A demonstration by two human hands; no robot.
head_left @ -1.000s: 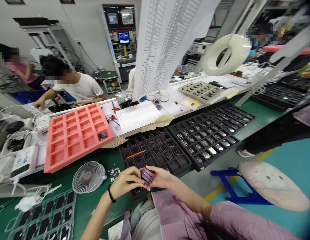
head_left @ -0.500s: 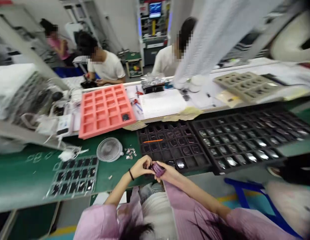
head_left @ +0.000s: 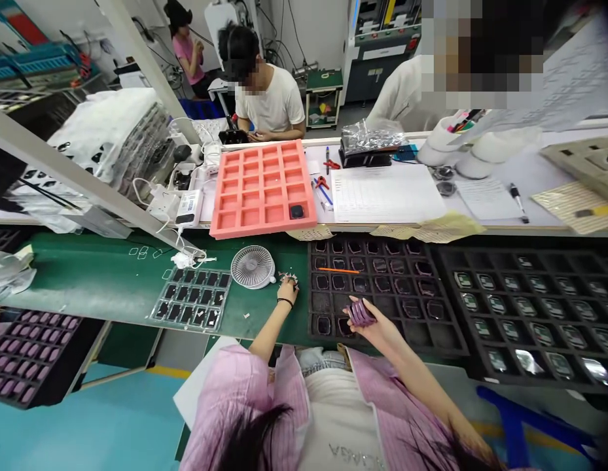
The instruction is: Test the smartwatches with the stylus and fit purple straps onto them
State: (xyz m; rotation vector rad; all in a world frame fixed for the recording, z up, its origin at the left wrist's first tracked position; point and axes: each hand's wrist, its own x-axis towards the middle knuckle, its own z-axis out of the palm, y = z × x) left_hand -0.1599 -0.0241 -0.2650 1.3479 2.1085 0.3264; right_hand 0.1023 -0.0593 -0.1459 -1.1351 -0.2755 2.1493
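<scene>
My right hand [head_left: 375, 325] holds a small stack of purple rounded pieces [head_left: 360, 314] in its fingers, just above the near edge of a black compartment tray [head_left: 313, 261]. My left hand [head_left: 287, 292] rests on the green bench mat [head_left: 88, 268], with its fingertips at a small heap of white and brown scraps [head_left: 288, 279]. Close to the left of that heap stands a small white desk fan [head_left: 252, 267]. Whether those fingers grip a scrap is hidden.
A second black tray of shiny pieces [head_left: 534, 314] lies to the right. A salmon foam tray [head_left: 262, 190] and papers sit on the raised shelf. A black tray of purple pieces [head_left: 29, 353] stands at lower left. Co-workers sit across the bench.
My hands have come apart. The left hand has moved off the purple stack to the scraps by the fan, and the right hand has carried the stack rightward over the tray.
</scene>
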